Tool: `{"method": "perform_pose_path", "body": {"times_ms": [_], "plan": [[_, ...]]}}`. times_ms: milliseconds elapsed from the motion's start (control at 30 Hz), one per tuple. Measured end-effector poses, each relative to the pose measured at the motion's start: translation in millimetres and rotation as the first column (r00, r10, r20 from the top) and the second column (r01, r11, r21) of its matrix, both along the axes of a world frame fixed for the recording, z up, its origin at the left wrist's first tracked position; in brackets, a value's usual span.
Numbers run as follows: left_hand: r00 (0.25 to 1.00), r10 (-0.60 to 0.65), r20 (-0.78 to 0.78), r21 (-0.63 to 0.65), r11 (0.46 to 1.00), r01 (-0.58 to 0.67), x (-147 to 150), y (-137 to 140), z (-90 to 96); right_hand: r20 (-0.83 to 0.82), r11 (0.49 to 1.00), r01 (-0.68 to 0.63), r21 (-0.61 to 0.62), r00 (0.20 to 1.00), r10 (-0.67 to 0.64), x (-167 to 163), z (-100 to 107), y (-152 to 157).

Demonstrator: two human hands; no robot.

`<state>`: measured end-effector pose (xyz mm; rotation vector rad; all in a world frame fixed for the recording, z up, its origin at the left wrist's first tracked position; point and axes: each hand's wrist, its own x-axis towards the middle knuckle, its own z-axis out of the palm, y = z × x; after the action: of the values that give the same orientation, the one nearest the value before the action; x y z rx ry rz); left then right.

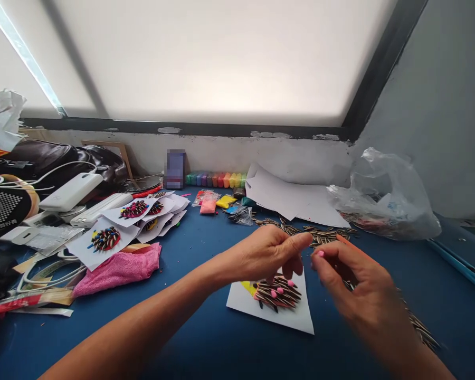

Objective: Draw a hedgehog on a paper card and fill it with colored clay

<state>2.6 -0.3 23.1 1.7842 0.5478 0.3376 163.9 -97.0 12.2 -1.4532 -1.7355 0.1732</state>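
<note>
Between the thumb and index finger of my right hand [354, 285] is a small pink clay ball [320, 254]. My left hand [275, 252] is just to its left, thumb pressed toward the curled fingers; whatever they hold, if anything, is hidden. Below my left hand lies a white paper sheet [296, 319] bearing a hedgehog-like figure [279, 295] of striped sunflower seeds, a yellow part and several pink dots. My left hand covers its upper edge. An orange stick-like thing [346, 243] shows behind my right hand, and I cannot tell whether it is held.
Loose sunflower seeds [328, 235] lie behind my hands and at right. Finished seed pictures [105, 240] and a pink cloth [122, 269] are at left. Clay packs [216, 180], blank paper [296, 198] and a plastic bag [391, 203] line the back.
</note>
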Motion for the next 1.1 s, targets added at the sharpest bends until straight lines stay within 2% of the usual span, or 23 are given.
{"method": "perform_pose_path", "body": {"times_ms": [133, 233, 333, 467, 567, 667, 767, 933, 1100], "plan": [[0.995, 0.077, 0.057, -0.017, 0.997, -0.077, 3.1, 23.7, 2.8, -0.029, 0.979, 0.027, -0.203, 0.999, -0.033, 5.3, -1.8, 1.6], [0.984, 0.121, 0.134, -0.083, 0.990, -0.111, 6.4, 41.1, 1.9, -0.071, 0.936, -0.017, -0.351, 0.997, -0.008, 6.6, -3.1, 4.7], [0.973, 0.161, 0.168, -0.113, 0.983, -0.143, 9.8, 54.7, -1.5, -0.084, 0.897, -0.043, -0.440, 0.996, 0.007, 6.0, -3.5, 8.7], [0.976, 0.151, 0.157, -0.112, 0.985, -0.134, 13.3, 69.9, -16.2, -0.109, 0.877, -0.042, -0.478, 0.994, -0.012, 8.4, -5.9, 12.2], [0.973, 0.163, 0.162, -0.165, 0.977, -0.136, 14.8, 81.9, -37.3, -0.077, 0.868, 0.044, -0.495, 0.993, -0.095, 14.3, -9.1, 13.1], [0.958, 0.259, 0.120, -0.341, 0.917, -0.205, 14.2, 93.0, -58.9, -0.066, 0.856, 0.088, -0.510, 0.988, -0.140, 19.4, -10.4, 13.9], [0.935, 0.317, 0.162, -0.485, 0.850, -0.204, 11.1, 99.8, -72.4, -0.096, 0.835, 0.045, -0.549, 0.989, -0.116, 21.7, -10.9, 16.0], [0.919, 0.330, 0.218, -0.541, 0.824, -0.167, 7.4, 103.4, -78.2, -0.095, 0.854, 0.034, -0.519, 0.991, -0.098, 23.0, -14.9, 19.4], [0.909, 0.355, 0.217, -0.573, 0.800, -0.176, 8.9, 105.5, -78.4, 0.107, 0.850, 0.051, -0.524, 0.994, 0.007, 22.8, -15.6, 18.1]]}}
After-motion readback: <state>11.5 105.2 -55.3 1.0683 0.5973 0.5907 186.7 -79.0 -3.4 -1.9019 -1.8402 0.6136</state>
